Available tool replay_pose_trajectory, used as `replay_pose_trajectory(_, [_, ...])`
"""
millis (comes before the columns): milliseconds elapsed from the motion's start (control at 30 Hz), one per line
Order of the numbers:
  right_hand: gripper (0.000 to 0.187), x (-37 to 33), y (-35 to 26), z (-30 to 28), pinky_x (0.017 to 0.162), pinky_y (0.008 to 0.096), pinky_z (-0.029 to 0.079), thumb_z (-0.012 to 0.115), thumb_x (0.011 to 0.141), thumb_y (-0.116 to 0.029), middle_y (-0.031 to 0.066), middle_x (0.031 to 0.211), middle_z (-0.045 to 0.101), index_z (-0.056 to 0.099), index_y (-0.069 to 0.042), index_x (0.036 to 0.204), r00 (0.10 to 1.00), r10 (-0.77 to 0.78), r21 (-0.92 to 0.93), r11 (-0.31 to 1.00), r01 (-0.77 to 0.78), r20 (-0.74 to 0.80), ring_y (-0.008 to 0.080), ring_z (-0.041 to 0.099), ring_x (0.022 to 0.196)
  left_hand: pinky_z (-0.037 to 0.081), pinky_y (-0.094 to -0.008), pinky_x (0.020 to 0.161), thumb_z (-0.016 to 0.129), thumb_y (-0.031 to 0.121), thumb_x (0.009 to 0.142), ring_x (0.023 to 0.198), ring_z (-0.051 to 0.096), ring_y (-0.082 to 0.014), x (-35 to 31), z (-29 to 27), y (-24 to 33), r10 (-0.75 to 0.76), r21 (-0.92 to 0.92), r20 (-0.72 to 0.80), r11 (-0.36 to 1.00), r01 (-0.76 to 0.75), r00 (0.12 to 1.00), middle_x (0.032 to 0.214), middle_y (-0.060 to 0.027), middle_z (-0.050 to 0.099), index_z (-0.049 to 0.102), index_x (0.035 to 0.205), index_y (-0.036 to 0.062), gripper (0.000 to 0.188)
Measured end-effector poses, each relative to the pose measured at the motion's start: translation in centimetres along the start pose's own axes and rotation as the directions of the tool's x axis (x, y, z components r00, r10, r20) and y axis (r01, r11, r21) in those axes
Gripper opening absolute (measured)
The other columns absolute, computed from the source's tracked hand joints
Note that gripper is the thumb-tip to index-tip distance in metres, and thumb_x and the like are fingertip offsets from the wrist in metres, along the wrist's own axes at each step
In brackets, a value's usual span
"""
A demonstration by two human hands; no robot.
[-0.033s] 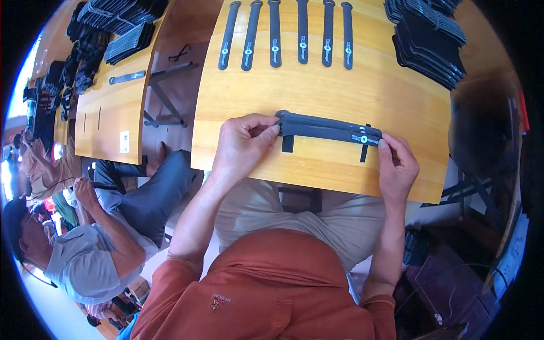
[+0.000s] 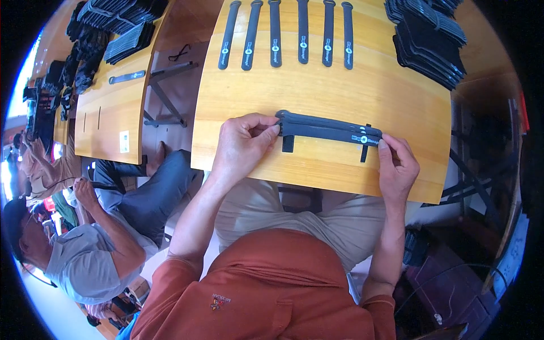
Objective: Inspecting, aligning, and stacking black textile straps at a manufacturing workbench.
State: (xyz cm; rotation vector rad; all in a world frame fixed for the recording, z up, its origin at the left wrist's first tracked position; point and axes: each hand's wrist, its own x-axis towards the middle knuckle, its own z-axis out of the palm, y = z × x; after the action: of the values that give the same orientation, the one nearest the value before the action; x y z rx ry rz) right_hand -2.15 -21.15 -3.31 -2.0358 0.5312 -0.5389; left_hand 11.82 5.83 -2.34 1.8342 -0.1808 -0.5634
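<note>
We look down on a yellow wooden table [image 2: 255,93], where a small stack of dark straps [image 2: 328,130] lies in front of us, near the edge closest to our body. Its long axis runs left to right, almost parallel with that edge, and dips slightly toward the right. The printed ends (pale lettering with a round white mark) point right. Our left hand [image 2: 243,141] pinches the left end between thumb and fingers. Our right hand [image 2: 399,164] holds the right end, its thumb against the near side and its fingers narrowed around the tip. Two short black strips lie crosswise to the stack: the left strip [image 2: 288,144] shows below it near our left hand, and the right strip [image 2: 364,154] shows below it near our right.

Farther up the table we find a row of six straps [image 2: 275,34], well apart from our hands; their long axes point away from us, with the printed ends nearer. A pile of black pieces [image 2: 428,51] sits at the far right corner. To our left, a person in a grey shirt [image 2: 88,263] sits beside another wooden table [image 2: 110,116], which bears a single strap [image 2: 127,77].
</note>
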Motion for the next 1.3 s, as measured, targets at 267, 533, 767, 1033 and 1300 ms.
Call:
replay_pose_trajectory(267, [0.012, 0.01, 0.11, 0.18, 0.064, 0.0229, 0.049, 0.07, 0.092, -0.002, 0.008, 0.089, 0.069, 0.073, 0.004, 0.102, 0.999, -0.048, -0.065, 0.997, 0.047, -0.017, 0.0112, 0.062, 0.074, 0.05, -0.02, 0.059, 0.071, 0.002, 0.093, 0.065, 0.061, -0.0053, 0.13, -0.01, -0.21, 0.014, 0.05, -0.014, 0.999, -0.014, 1.0, 0.078, -0.0028, 0.07, 0.072, 0.103, -0.0044, 0.012])
replay_pose_trajectory(533, [0.012, 0.05, 0.1, 0.23, 0.064, 0.0227, 0.049, 0.07, 0.091, -0.001, 0.0086, 0.089, 0.069, 0.073, 0.005, 0.102, 0.998, -0.055, -0.085, 0.995, 0.053, -0.019, 0.0113, 0.063, 0.075, 0.051, -0.0202, 0.059, 0.072, 0.002, 0.093, 0.066, 0.062, -0.0056, 0.2, 0.1, -0.33, 0.045, 0.079, -0.025, 0.996, -0.043, 0.999, 0.077, -0.0035, 0.07, 0.072, 0.101, -0.0052, 0.011])
replay_pose_trajectory(767, [0.012, 0.04, 0.22, 0.2, 0.064, 0.0219, 0.049, 0.07, 0.091, 0.0, 0.0087, 0.089, 0.069, 0.073, 0.004, 0.102, 0.998, -0.055, -0.061, 0.997, 0.053, -0.024, 0.011, 0.063, 0.076, 0.051, -0.02, 0.059, 0.071, 0.001, 0.092, 0.066, 0.063, -0.0054, 0.29, 0.24, -0.34, 0.009, 0.088, -0.037, 0.996, -0.006, 0.999, 0.078, -0.0035, 0.071, 0.073, 0.099, -0.0048, 0.009])
replay_pose_trajectory(1033, [0.011, -0.04, 0.39, 0.33, 0.061, 0.0231, 0.048, 0.071, 0.089, 0.002, 0.0098, 0.087, 0.069, 0.072, 0.003, 0.1, 0.994, -0.104, -0.1, 0.99, 0.1, -0.038, 0.0119, 0.063, 0.072, 0.052, -0.0199, 0.06, 0.071, 0.002, 0.092, 0.066, 0.063, -0.0053, 0.12, 0.29, -0.21, -0.03, 0.04, -0.046, 0.999, 0.032, 0.998, 0.078, -0.0032, 0.071, 0.073, 0.097, -0.0045, 0.008])
replay_pose_trajectory(1300, [0.011, 0.03, 0.24, 0.24, 0.059, 0.0243, 0.048, 0.071, 0.088, 0.002, 0.0101, 0.086, 0.068, 0.072, 0.003, 0.098, 0.994, -0.106, -0.108, 0.989, 0.102, -0.027, 0.013, 0.063, 0.069, 0.051, -0.0212, 0.062, 0.072, 0.001, 0.089, 0.068, 0.063, -0.0046, 0.07, 0.27, 0.11, -0.062, 0.027, -0.051, 0.998, 0.064, 0.997, 0.077, -0.0046, 0.072, 0.074, 0.099, -0.0052, 0.011])
